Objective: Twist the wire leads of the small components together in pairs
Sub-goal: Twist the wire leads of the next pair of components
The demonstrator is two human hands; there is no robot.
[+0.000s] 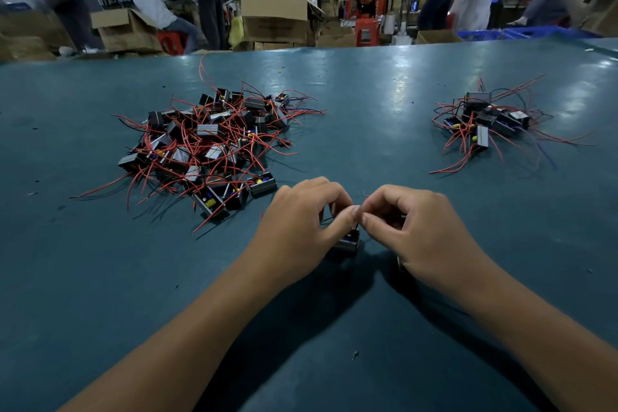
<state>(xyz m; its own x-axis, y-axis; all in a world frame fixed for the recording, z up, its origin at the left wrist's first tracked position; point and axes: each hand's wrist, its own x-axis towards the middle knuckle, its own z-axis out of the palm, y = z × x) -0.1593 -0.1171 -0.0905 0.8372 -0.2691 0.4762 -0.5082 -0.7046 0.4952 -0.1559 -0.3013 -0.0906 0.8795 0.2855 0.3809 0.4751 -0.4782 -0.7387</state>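
Mid-twist on one pair. Left hand (301,217) and right hand (414,227) meet at lower centre of the frame, fingers (347,214) curled and tips nearly touching, pinching what looks like thin wire ends between them; the leads themselves are too fine to make out. A small black component (347,242) hangs or rests just under the fingertips, partly covered by the left hand. A second one under the right palm is likely, can't confirm.

Next move, my read: roll the pinched ends to lock the twist, then set the joined pair down, probably on the small pile (485,124) at upper right of the desk (368,94).

Big pile (207,147) at centre left: black box-shaped parts, red leads splayed everywhere, a few dark ones. Looks like the undone stock, plenty left.
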